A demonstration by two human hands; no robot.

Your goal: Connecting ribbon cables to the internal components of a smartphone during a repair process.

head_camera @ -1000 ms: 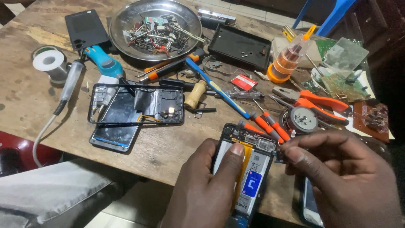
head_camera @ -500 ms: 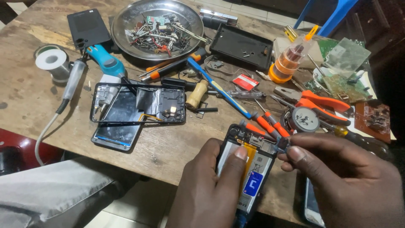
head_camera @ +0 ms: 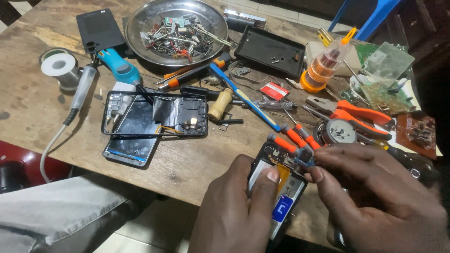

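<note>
1. Left hand [head_camera: 236, 211] grips the opened phone [head_camera: 281, 192] at the worktop's [head_camera: 197, 164] near edge, hiding its left side.
2. Right hand [head_camera: 375, 192] pinches something small at the phone's top corner; fingers hide what.

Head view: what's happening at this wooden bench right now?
A person has an opened black phone with a yellow-and-blue battery at the near edge of the wooden table. The left hand presses a thumb on it; the right hand pinches at its top edge. A round metal tray of parts sits behind.
</note>
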